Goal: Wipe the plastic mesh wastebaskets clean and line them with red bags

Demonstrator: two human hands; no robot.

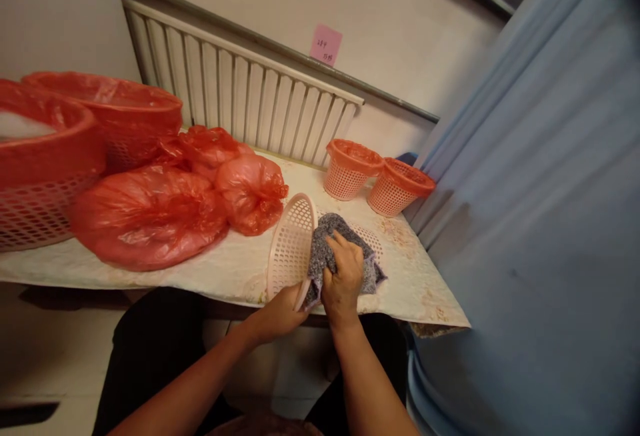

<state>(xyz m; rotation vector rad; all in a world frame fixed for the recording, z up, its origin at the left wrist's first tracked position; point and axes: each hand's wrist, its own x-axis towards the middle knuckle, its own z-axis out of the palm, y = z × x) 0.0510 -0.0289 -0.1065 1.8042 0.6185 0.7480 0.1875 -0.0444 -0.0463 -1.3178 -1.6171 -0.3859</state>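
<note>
Gripping the rim of a pale pink basket (291,249), the person's left hand (284,314) is closed around the edge nearest the body. The basket lies tipped on its side at the front of a table (425,283), its open mouth facing left and its holed wall reaching out to the right. The right hand (344,276) is curled over a speckled gray cloth (327,228), fingers bent and thumb against it, holding it on the basket's outer side. The cloth bunches near the rim, and its purple-edged corner hangs out to the right of the hand.

Behind the basket, near the wall, two small baskets (346,179) (393,196) stand upright side by side, both lined with red plastic. To the left, full red plastic bags (150,216) lie on the table beside two large red-lined baskets (35,203) (135,123). A radiator (240,89) runs along the wall, with a pink note (326,45) above it, and a blue curtain (530,223) hangs at the right.
</note>
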